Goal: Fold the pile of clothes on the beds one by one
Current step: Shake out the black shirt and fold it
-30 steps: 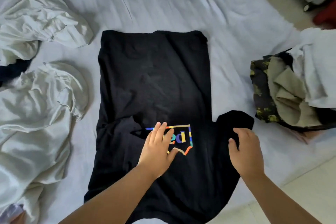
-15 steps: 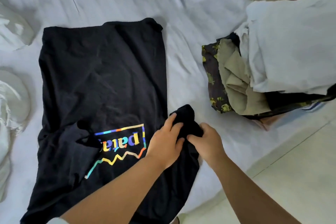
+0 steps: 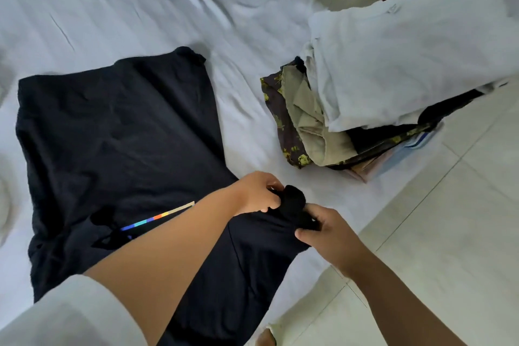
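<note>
Now, change: left hand (image 3: pixel 257 194) off the printed chest, joined with right hand (image 3: pixel 327 229) at the sleeve (image 3: pixel 293 201).
Meaning: probably sleeve fold-in under way.
Hands: close together, both pinched shut on sleeve.
Black T-shirt (image 3: pixel 118 135): flat on bed (image 3: pixel 140 3), spreading toward 10 o'clock from hands.
Folded stack (image 3: pixel 393 70): at 1 o'clock.

No lettering can be read anywhere right now. On the black T-shirt (image 3: pixel 112 135) only a thin striped line of the chest print (image 3: pixel 157 217) shows, running blue, teal, orange, yellow and cream, and the left forearm (image 3: pixel 174 247) lies across the rest of it. A small tag (image 3: pixel 392 8) sits at the collar of the white garment (image 3: pixel 407 59) topping the folded stack, but it's far too small and blurred to make out.
</note>
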A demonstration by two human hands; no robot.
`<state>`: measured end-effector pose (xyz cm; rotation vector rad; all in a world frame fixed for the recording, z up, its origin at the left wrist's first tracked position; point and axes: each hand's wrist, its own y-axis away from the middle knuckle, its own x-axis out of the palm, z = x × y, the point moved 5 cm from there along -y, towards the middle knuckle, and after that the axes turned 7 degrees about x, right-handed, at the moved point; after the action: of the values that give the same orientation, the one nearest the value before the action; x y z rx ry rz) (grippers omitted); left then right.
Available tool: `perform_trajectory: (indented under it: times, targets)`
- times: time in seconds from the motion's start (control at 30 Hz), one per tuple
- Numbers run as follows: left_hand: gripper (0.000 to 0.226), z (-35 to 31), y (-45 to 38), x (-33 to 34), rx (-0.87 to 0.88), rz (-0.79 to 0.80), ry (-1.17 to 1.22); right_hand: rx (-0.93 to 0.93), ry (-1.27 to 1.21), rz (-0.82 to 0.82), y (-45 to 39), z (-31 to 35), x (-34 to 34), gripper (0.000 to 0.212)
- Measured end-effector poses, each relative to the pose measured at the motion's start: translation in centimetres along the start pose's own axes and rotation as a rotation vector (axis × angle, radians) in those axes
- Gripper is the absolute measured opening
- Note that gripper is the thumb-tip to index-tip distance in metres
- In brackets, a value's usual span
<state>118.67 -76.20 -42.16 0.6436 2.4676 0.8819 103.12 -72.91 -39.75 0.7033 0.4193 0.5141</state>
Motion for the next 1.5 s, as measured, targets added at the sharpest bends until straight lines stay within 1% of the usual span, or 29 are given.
perform_trajectory:
  times: [0.03,0.1,0.17,0.23,0.3,0.33,0.4,0.43,0.47,0.53,0.6,0.67,0.73,0.8,0.87,0.93,1.0,1.03,1.1,1.13,1.17,1.2,1.23,1.3,1.33,1.37,1.4,1.43,1.5]
  targets:
    - [0.039,-0.5,0.2,0.2,0.01,0.04,0.002,0.008,0.054,-0.007,0.2,-0.2,0.0,0.027]
    - [0.038,-1.8,0.4,0.6,0.047,0.085,0.028,0.027,0.116,-0.027,0.5,-0.5,-0.1,0.029]
    - [0.046,-2.9,0.6,0.6,0.105,0.074,0.018,0.038,0.149,-0.045,0.7,-0.8,-0.2,0.023]
    - [0.059,-3.5,1.0,0.6,0.144,0.095,-0.059,0.068,0.177,-0.051,0.9,-1.2,0.0,0.009]
    - [0.063,-3.7,1.8,0.8,0.197,0.197,-0.245,0.075,0.273,-0.05,1.0,-1.3,0.3,0.006]
    - [0.059,-3.6,2.2,1.0,0.218,0.259,-0.374,0.071,0.35,-0.052,1.1,-1.1,0.5,0.005]
    - [0.042,-3.1,2.7,1.2,0.225,0.325,-0.613,0.063,0.55,-0.074,1.4,-0.6,0.7,0.024]
    - [0.034,-2.9,2.8,1.0,0.219,0.315,-0.719,0.057,0.663,-0.094,1.6,-0.4,0.7,0.031]
    - [0.031,-2.6,2.8,0.6,0.211,0.288,-0.819,0.044,0.77,-0.11,1.8,-0.2,0.6,0.034]
    - [0.041,-2.2,2.9,-0.6,0.174,0.221,-1.013,0.029,0.905,-0.123,2.4,-0.2,0.3,0.035]
    - [0.043,-2.0,3.2,-1.9,0.16,0.132,-1.171,0.012,0.928,-0.15,3.0,-0.2,0.0,0.03]
    - [0.037,-2.3,3.3,-2.9,0.181,0.032,-1.267,-0.027,0.854,-0.224,3.5,0.0,-0.3,0.028]
    - [0.034,-2.5,3.3,-3.6,0.212,-0.026,-1.243,-0.074,0.665,-0.28,4.0,0.5,-0.4,0.031]
    - [0.035,-2.5,3.4,-4.3,0.246,-0.07,-1.099,-0.124,0.504,-0.279,4.8,1.4,0.2,0.036]
    - [0.038,-2.1,3.9,-5.1,0.269,-0.115,-0.947,-0.17,0.425,-0.261,5.5,2.7,1.6,0.038]
    - [0.043,-1.3,4.6,-6.2,0.286,-0.141,-0.858,-0.207,0.347,-0.216,5.9,4.1,4.0,0.038]
    - [0.049,0.0,5.7,-7.4,0.295,-0.162,-0.785,-0.226,0.294,-0.093,5.9,5.3,7.5,0.031]
    - [0.05,0.7,6.3,-8.0,0.304,-0.179,-0.746,-0.231,0.297,-0.008,5.8,5.8,9.5,0.032]
    - [0.052,2.7,8.0,-9.7,0.319,-0.24,-0.69,-0.247,0.317,0.169,5.5,6.6,13.6,0.047]
    - [0.052,3.7,8.7,-10.5,0.316,-0.286,-0.683,-0.261,0.337,0.221,5.4,6.7,15.1,0.053]
    - [0.051,5.1,9.6,-11.5,0.299,-0.342,-0.683,-0.275,0.358,0.229,5.1,6.8,16.5,0.054]
    - [0.049,6.4,10.4,-12.3,0.275,-0.393,-0.685,-0.286,0.37,0.178,4.8,6.8,17.2,0.05]
    - [0.047,8.1,11.3,-13.1,0.24,-0.431,-0.684,-0.301,0.39,0.079,4.3,6.8,17.5,0.042]
    - [0.043,11.3,12.5,-13.6,0.164,-0.442,-0.708,-0.322,0.489,-0.203,3.5,6.3,16.8,0.032]
    - [0.042,13.2,13.2,-13.6,0.126,-0.433,-0.721,-0.315,0.562,-0.325,2.9,5.9,16.6,0.033]
    - [0.042,14.8,13.8,-13.3,0.092,-0.422,-0.729,-0.286,0.637,-0.402,2.3,5.3,16.4,0.037]
    - [0.042,16.7,14.5,-12.9,0.061,-0.417,-0.726,-0.235,0.71,-0.423,1.4,4.7,16.7,0.044]
    - [0.042,18.2,15.0,-12.3,0.042,-0.415,-0.722,-0.178,0.786,-0.408,0.6,3.9,17.0,0.05]
    - [0.047,21.3,16.3,-10.8,0.008,-0.415,-0.727,-0.096,0.966,-0.307,-0.8,1.9,18.3,0.059]
